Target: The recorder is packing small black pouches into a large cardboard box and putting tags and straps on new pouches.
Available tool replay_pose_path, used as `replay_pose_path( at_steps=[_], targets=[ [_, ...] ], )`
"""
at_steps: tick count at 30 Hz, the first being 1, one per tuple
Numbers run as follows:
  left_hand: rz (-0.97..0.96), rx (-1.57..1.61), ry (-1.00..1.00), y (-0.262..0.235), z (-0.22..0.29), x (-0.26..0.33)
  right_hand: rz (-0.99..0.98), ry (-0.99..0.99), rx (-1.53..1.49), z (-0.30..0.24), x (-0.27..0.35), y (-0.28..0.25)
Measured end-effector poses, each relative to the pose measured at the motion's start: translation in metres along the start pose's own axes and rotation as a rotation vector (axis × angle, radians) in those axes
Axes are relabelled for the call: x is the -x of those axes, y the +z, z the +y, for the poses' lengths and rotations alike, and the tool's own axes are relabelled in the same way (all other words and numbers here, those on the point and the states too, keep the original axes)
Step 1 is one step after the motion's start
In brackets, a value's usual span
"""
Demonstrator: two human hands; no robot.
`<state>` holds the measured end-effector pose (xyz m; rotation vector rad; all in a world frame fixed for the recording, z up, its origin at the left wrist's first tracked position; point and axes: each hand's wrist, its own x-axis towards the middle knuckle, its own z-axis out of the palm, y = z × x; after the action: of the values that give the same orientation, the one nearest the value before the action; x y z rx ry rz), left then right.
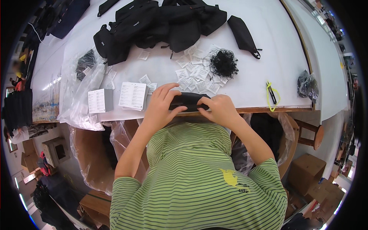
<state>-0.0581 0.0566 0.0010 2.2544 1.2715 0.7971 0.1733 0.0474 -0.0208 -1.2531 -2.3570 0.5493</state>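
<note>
A black fabric pouch (pixel 187 100) lies across the table's front edge, close to my body. My left hand (pixel 163 102) grips its left end, thumb at the near side and fingers over the far side. At the other end my right hand (pixel 219 109) pinches the fabric between thumb and curled fingers. Just beyond the pouch, loose white printed tags (pixel 197 73) lie scattered, and a tangle of black tag strings (pixel 223 64) sits beside them. Two stacks of white tags, one a wider stack (pixel 132 96), the other a narrower stack (pixel 100 101), stand left of my left hand.
A heap of black pouches (pixel 153 27) covers the far table, with a single pouch (pixel 243 36) to its right. Thread snips (pixel 272 94) with a yellow cord lie at right, near a dark plastic-wrapped bundle (pixel 307 85). Clear plastic bags (pixel 82 92) lie left. Lined cartons (pixel 92 153) stand below the edge.
</note>
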Motion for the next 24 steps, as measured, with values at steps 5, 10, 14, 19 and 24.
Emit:
replay_pose_path(
  at_steps=[5, 10, 14, 19, 24],
  targets=[
    [-0.053, 0.023, 0.013, 0.008, -0.013, 0.002, 0.105, 0.050, -0.034, -0.002, -0.001, 0.004],
    [-0.062, 0.013, 0.026, 0.016, -0.016, 0.006, 0.219, 0.165, -0.119, -0.003, 0.000, 0.006],
    [0.262, -0.065, 0.003, 0.013, -0.001, 0.000, 0.153, 0.335, -0.303, -0.007, -0.005, -0.007],
    [0.601, 0.848, -0.242, 0.039, -0.002, 0.017, 0.211, 0.494, -0.632, -0.023, -0.007, -0.013],
    [0.472, 1.702, -0.795, 0.036, 0.014, 0.019, 0.266, 0.511, -1.029, -0.044, -0.010, 0.007]
  ],
)
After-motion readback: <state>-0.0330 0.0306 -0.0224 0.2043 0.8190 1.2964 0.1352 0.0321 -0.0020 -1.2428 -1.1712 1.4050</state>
